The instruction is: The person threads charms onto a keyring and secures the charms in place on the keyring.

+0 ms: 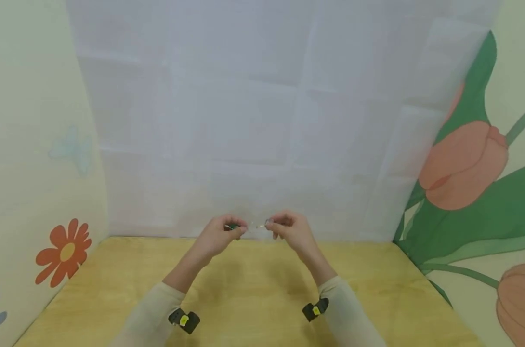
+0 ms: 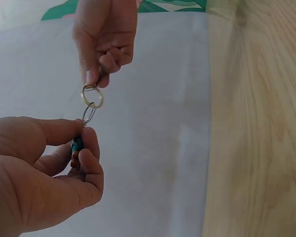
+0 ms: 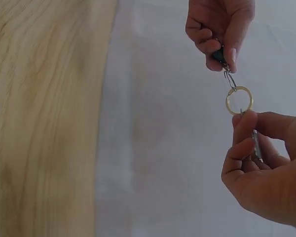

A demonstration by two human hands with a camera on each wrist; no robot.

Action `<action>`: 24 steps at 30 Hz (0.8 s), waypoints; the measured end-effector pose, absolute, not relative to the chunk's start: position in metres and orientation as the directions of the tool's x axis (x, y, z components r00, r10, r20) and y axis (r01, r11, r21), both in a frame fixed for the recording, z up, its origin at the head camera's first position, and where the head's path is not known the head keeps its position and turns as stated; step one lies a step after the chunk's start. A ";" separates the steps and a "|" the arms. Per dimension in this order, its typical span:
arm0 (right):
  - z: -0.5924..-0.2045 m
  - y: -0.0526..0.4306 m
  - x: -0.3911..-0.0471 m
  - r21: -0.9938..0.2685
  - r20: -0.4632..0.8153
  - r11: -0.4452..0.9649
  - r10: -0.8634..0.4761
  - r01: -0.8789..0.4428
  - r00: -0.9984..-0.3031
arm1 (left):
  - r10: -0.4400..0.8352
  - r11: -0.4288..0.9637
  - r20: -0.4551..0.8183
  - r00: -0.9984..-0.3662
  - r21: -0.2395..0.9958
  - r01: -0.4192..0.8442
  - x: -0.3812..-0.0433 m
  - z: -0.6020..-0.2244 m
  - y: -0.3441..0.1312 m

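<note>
In the head view, my left hand (image 1: 219, 236) and right hand (image 1: 292, 232) face each other above the table's far edge. Between thumb and fingers, the left hand pinches a small teal and orange-brown charm (image 2: 76, 144) with a silver wire clasp (image 2: 89, 114). That clasp meets a gold key ring (image 3: 251, 100), which spans the gap between the hands. The right hand pinches a flat silver metal piece (image 3: 257, 146) right at the ring's near rim; the fingers hide most of it.
Under the forearms lies a light wooden table (image 1: 254, 299). A creased white sheet (image 1: 245, 120) hangs behind it. Flower-patterned panels (image 1: 466, 164) flank both sides. Each sleeve carries a black wrist strap (image 1: 184, 320).
</note>
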State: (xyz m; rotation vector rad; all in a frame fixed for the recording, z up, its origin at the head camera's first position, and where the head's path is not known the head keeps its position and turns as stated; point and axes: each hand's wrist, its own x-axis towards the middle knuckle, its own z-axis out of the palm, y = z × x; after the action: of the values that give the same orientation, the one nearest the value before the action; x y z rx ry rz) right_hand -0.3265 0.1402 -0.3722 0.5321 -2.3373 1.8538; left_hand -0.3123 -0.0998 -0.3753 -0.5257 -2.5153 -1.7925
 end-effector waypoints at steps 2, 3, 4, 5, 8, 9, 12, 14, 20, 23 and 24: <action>-0.379 0.142 -0.334 -0.916 0.279 0.231 -0.227 -0.329 -0.933 | 0.280 0.330 0.176 -0.944 0.905 0.267 -0.319 -0.381 -0.102; -0.383 0.143 -0.337 -0.914 0.267 0.242 -0.242 -0.324 -0.933 | 0.289 0.347 0.161 -0.944 0.901 0.260 -0.321 -0.385 -0.103; -0.387 0.144 -0.340 -0.913 0.246 0.264 -0.256 -0.312 -0.935 | 0.300 0.361 0.152 -0.942 0.895 0.260 -0.323 -0.388 -0.104; -0.391 0.145 -0.342 -0.913 0.219 0.283 -0.265 -0.293 -0.939 | 0.307 0.379 0.149 -0.940 0.887 0.264 -0.325 -0.391 -0.104; -0.403 0.148 -0.346 -0.904 0.139 0.350 -0.304 -0.246 -0.943 | 0.314 0.419 0.141 -0.939 0.867 0.270 -0.329 -0.401 -0.106; -0.406 0.149 -0.346 -0.897 0.119 0.372 -0.315 -0.238 -0.942 | 0.314 0.433 0.143 -0.939 0.858 0.276 -0.330 -0.405 -0.106; -0.413 0.153 -0.347 -0.867 0.070 0.443 -0.345 -0.228 -0.936 | 0.313 0.482 0.159 -0.936 0.823 0.301 -0.333 -0.414 -0.105; -0.417 0.156 -0.347 -0.845 0.029 0.490 -0.357 -0.214 -0.934 | 0.326 0.517 0.155 -0.933 0.797 0.313 -0.335 -0.421 -0.104; -0.429 0.161 -0.349 -0.766 -0.058 0.609 -0.389 -0.209 -0.919 | 0.378 0.600 0.123 -0.918 0.722 0.344 -0.335 -0.437 -0.101; -0.433 0.160 -0.349 -0.749 -0.070 0.623 -0.413 -0.226 -0.908 | 0.368 0.639 0.085 -0.926 0.700 0.318 -0.331 -0.440 -0.100; -0.433 0.160 -0.349 -0.748 -0.078 0.624 -0.418 -0.224 -0.905 | 0.365 0.646 0.069 -0.929 0.699 0.306 -0.330 -0.441 -0.100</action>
State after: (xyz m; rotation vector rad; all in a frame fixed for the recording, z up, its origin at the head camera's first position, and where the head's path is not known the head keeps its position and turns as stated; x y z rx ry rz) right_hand -0.3485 0.1598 -0.4335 0.6145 -3.0483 1.3462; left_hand -0.3304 -0.1001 -0.4411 -0.5956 -2.9206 -1.2171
